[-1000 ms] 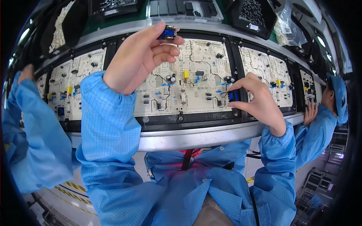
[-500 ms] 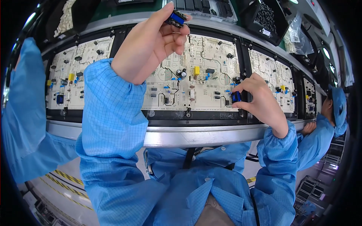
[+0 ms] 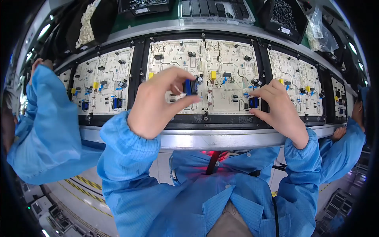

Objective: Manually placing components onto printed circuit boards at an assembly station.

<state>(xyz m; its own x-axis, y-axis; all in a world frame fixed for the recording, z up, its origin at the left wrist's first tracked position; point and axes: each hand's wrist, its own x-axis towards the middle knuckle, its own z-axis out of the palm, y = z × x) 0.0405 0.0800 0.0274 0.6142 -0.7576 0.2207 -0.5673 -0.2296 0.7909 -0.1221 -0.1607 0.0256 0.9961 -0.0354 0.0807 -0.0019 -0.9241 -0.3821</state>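
My left hand is held over the middle circuit boards, its thumb and fingers closed round a small blue-and-black transformer. That transformer hangs above the left of the two middle boards, near a round capacitor. My right hand rests at the lower right corner of the neighbouring cream circuit board. Its thumb and forefinger lie on either side of a second blue transformer, which sits on that board. The pins of both transformers are hidden from me.
Black carriers hold more boards to both sides, along a metal rail. Behind stand a clear tray of black parts, a bin of small black parts and white parts. Co-workers' blue sleeves flank me.
My left hand has come down from the back edge to above the board, bringing its transformer. My right hand stays at the other transformer. The whole view has shifted slightly, showing more at the left.
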